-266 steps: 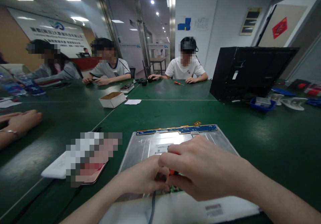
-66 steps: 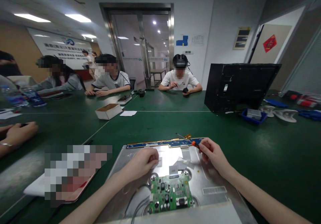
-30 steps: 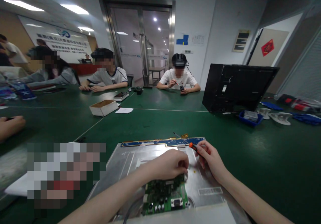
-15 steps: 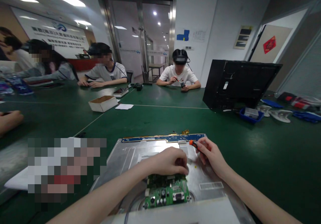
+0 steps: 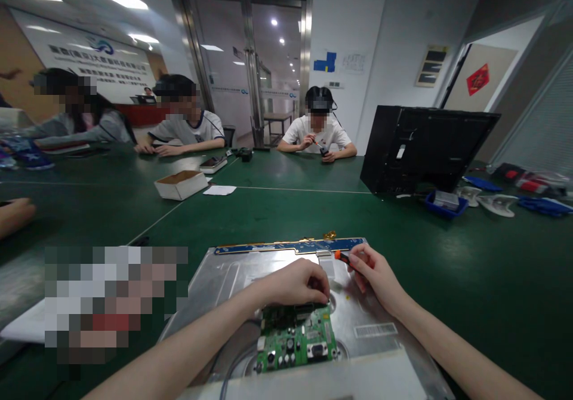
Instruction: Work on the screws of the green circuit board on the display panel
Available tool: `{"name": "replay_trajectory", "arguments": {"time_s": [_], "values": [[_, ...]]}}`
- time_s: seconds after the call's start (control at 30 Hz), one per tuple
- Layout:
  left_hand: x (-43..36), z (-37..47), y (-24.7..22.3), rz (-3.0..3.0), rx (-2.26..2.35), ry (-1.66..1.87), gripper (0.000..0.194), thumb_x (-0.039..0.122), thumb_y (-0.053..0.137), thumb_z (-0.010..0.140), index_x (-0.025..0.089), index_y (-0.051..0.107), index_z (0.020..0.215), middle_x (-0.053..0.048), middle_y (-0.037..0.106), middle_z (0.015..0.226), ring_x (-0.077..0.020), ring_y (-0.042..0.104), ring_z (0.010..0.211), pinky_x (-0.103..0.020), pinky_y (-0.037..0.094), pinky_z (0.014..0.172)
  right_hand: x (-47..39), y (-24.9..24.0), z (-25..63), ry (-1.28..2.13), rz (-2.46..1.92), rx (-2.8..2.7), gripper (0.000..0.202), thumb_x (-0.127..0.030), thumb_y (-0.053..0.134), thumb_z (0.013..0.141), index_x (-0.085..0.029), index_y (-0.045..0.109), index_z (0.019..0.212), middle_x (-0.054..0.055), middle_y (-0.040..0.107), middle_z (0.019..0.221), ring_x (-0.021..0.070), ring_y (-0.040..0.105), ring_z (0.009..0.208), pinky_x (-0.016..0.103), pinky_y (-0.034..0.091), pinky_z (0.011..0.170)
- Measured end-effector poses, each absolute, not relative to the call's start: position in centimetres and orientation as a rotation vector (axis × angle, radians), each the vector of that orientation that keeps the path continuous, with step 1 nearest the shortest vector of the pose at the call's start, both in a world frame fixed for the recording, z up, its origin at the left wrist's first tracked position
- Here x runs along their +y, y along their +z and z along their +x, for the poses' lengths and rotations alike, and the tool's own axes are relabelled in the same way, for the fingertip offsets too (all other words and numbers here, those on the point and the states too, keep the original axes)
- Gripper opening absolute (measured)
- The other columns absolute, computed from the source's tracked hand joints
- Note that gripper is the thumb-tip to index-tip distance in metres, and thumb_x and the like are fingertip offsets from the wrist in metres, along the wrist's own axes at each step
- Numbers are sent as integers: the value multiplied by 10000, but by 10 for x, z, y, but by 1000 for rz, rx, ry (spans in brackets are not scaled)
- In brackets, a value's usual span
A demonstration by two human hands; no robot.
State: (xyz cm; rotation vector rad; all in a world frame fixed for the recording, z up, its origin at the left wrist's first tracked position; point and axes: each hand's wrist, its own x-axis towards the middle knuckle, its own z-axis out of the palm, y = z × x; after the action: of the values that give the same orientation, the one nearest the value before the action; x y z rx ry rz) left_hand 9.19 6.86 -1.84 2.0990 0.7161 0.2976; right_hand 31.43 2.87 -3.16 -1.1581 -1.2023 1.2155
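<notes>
A metal panel (image 5: 228, 277) lies on the green table, with a blue circuit strip (image 5: 268, 247) along its far edge. A green circuit board (image 5: 298, 334) sits on the panel's near part. My left hand (image 5: 302, 283) is over the board's far right corner, fingers curled and pinched together; what they hold, if anything, is hidden. To its right, my right hand (image 5: 369, 267) grips an orange and black screwdriver (image 5: 342, 257) above the panel, its orange end toward the blue strip.
A black monitor (image 5: 425, 152) stands at the back right beside a blue tray (image 5: 445, 204). A white box (image 5: 181, 185) rests at the back left. Several people sit around the green table (image 5: 277, 209); one person's hand (image 5: 17, 211) shows at far left.
My left hand has lifted slightly toward the far side, showing more of the board's far edge. My right hand still grips the screwdriver. The whole view has shifted slightly.
</notes>
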Motion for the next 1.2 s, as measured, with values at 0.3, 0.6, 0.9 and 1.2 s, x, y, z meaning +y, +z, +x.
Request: {"name": "replay_trajectory", "arguments": {"time_s": [0.3, 0.6, 0.9, 1.2], "values": [[70, 92, -19, 2050, 730, 316, 68, 221, 828, 770, 173, 784, 790, 7, 699, 738, -148, 612, 683, -223, 429, 616, 35, -22, 323, 1092, -1130, -1037, 598, -624, 933, 536, -237, 564, 805, -67, 520, 623, 101, 435, 477, 232, 394, 416], [68, 92, -17, 2030, 723, 331, 87, 227, 836, 759, 176, 767, 763, 13, 672, 714, -139, 588, 654, -238, 416, 627, 38, -16, 335, 939, -1152, -1001, 509, -464, 969, 543, -216, 646, 849, -3, 635, 810, 132, 544, 607, 266, 472, 539], [69, 93, -22, 2012, 702, 371, 103, 239, 850, 739, 179, 768, 758, 16, 664, 711, -138, 561, 651, -236, 412, 633, 30, 16, 331, 741, -1111, -1081, 594, -507, 918, 677, -261, 588, 1105, 9, 676, 890, 200, 647, 795, 300, 544, 676], [70, 91, -22, 2046, 657, 370, 87, 251, 851, 770, 181, 808, 799, 5, 684, 739, -150, 588, 700, -239, 421, 663, 16, 23, 297, -183, -906, -1664, 323, -299, 635, 988, -273, 492, 1276, 44, 673, 973, 193, 675, 740, 322, 586, 655]]}}
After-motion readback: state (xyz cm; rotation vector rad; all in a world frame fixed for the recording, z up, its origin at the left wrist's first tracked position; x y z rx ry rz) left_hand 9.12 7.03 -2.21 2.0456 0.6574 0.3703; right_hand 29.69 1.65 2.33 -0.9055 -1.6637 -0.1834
